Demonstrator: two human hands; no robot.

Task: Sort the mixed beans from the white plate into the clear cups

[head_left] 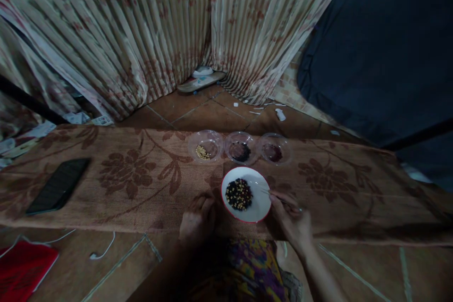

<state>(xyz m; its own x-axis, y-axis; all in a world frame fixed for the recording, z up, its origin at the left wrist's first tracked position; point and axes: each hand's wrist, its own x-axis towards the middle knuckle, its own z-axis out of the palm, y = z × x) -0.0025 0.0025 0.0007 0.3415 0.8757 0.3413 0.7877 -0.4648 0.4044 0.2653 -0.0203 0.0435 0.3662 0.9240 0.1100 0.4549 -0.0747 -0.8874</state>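
A white bowl with a red rim (pixel 261 210) stands on the cloth-covered table, holding a mixed pile of dark and pale yellow beans (pixel 239 194) on its left side. My right hand (pixel 292 219) grips thin metal tweezers (pixel 264 191), whose tips reach over the bowl's right part; I see nothing between them. Curled on the cloth left of the bowl, my left hand (pixel 198 217) appears to hold nothing. Behind the bowl three clear plastic cups stand in a row: the left cup (pixel 212 138) has yellow beans, the middle cup (pixel 231 139) black ones, the right cup (pixel 283 144) dark red ones.
A dark phone (pixel 59 185) lies at the table's left end. The brown floral cloth (pixel 170 212) covers the narrow table. Striped curtains (pixel 170 23) hang behind, with a skateboard-like board (pixel 201 82) and white scraps (pixel 280 114) on the tiled floor. A red bag-like item (pixel 26 269) lies front left.
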